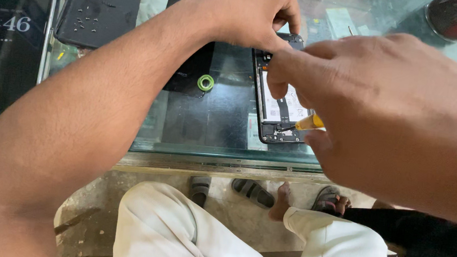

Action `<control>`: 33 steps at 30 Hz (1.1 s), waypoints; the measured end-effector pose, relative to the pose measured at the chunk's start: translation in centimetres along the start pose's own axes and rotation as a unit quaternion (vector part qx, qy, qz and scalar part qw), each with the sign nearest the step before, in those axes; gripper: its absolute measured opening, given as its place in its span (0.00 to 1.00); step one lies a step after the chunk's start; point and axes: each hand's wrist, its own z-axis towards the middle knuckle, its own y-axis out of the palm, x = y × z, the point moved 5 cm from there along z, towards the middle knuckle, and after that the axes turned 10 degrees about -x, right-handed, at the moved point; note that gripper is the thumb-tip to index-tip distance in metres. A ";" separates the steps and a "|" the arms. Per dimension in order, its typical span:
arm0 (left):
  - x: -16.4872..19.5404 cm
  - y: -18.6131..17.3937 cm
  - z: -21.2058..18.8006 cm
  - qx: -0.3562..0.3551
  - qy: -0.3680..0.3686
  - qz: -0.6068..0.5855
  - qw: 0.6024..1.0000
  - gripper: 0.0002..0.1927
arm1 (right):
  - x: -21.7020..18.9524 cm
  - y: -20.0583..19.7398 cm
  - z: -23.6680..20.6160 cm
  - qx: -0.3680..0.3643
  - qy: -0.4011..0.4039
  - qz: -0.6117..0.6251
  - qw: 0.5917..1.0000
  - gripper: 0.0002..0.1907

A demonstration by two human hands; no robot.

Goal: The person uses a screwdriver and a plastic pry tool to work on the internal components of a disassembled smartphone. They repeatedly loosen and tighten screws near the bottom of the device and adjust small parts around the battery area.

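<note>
White trousers (175, 234) sat nearest me, w/ dark sandals (253, 192) on the concrete floor below the counter edge. Above that, the right hand (400, 121) filled the near-right of my view, fingers pinched round a yellow-handled screwdriver (309, 122), its dark tip down on the lower end of the opened phone (280, 105). That phone lay back-off on the glass counter (217, 127), white battery showing, approx centre-right. The left hand (249, 14) was further out, fingertips curled tight on the phone's top edge. A small green ring (205, 82) lay left of the phone, on a dark flat piece. Farthest left: a black back cover (101, 7) dotted w/ tiny screws, & a lit phone screen (7, 43).
</note>
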 end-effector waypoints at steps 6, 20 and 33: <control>0.2 -0.1 -0.2 0.001 -0.012 -0.006 1.000 0.23 | 0.7 1.6 0.0 -0.131 0.108 -0.061 0.984 0.24; 0.5 0.0 -0.2 0.001 0.004 -0.009 1.000 0.21 | 1.9 2.0 -0.7 -0.182 0.173 -0.122 0.960 0.23; -0.1 0.1 -0.3 0.001 0.012 -0.006 1.000 0.21 | 1.4 1.0 -0.7 -0.064 0.103 -0.063 0.991 0.28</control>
